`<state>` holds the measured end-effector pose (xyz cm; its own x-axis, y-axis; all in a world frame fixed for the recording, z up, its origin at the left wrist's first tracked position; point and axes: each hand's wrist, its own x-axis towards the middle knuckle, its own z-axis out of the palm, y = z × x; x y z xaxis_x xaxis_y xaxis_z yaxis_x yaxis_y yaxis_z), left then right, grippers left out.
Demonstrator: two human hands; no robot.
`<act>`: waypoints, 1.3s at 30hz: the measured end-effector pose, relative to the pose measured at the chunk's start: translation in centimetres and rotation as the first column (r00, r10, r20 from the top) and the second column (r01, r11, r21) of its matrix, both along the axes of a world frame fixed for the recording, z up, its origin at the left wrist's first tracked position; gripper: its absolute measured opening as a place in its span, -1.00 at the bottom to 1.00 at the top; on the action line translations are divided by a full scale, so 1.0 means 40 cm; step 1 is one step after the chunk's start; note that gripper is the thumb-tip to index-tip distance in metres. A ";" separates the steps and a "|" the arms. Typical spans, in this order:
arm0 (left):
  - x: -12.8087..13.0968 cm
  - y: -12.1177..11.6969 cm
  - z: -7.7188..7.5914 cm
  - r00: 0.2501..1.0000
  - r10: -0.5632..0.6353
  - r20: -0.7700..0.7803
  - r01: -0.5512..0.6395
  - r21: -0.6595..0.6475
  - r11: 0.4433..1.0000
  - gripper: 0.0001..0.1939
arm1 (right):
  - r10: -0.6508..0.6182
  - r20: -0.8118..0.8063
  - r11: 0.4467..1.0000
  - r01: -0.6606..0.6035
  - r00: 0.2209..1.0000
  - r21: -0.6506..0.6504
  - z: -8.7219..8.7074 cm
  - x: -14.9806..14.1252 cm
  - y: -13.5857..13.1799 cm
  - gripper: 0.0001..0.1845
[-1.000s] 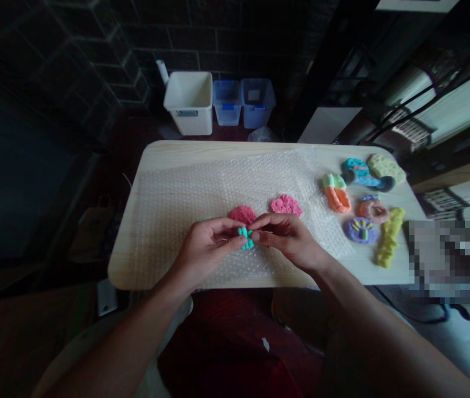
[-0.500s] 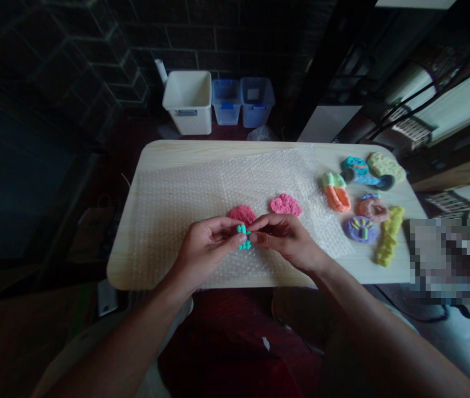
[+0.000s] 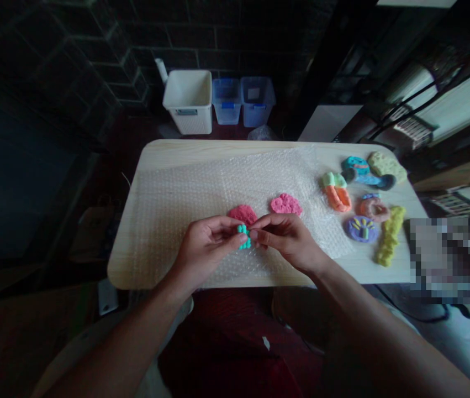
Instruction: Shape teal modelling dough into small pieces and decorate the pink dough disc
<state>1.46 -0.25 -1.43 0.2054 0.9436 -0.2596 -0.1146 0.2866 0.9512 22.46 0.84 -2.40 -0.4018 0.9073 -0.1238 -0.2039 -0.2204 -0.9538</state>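
Observation:
Between my two hands is a small, lumpy turquoise clay piece (image 3: 242,229), held over the bubble wrap. My left hand (image 3: 206,243) pinches it between thumb and fingers from the left. From the right, the thumb and fingertips of my right hand (image 3: 286,237) press together at its edge. Just behind the fingers lies a dark pink clay lump (image 3: 243,213), partly covered by my hands. A brighter pink, bumpy clay piece (image 3: 286,204) rests on the bubble wrap (image 3: 185,199), beyond my right hand.
Shaped clay pieces lie at the table's right: an orange and green one (image 3: 337,198), a purple disc (image 3: 361,229), a yellow strip (image 3: 391,236) and a blue dumbbell shape (image 3: 367,179). Past the wooden table's (image 3: 160,152) far edge stand a white bin (image 3: 189,116) and two clear boxes (image 3: 227,110).
Both hands stay almost in place around the turquoise piece. My right thumb and fingertips have shifted very slightly; the objects on the table lie as before.

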 end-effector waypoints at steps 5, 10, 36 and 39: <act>0.001 -0.001 -0.002 1.000 0.002 0.020 -0.002 0.011 1.000 -0.68 | 0.004 0.001 1.000 -0.004 1.000 -0.005 0.003 -0.002 0.001 -0.85; 0.005 -0.001 0.000 0.999 -0.001 0.039 0.000 0.020 1.000 -0.70 | -0.001 -0.029 1.000 0.001 1.000 -0.013 -0.001 -0.004 -0.004 -0.83; 0.003 -0.003 -0.015 0.995 -0.025 0.101 0.029 -0.040 0.999 -0.69 | -0.032 0.023 0.997 0.030 0.999 0.076 0.007 0.016 0.000 -0.82; 0.004 -0.002 -0.012 0.986 -0.060 0.157 0.073 -0.078 0.994 -0.68 | 0.004 -0.030 0.995 -0.001 1.000 0.100 0.011 0.021 0.004 -0.70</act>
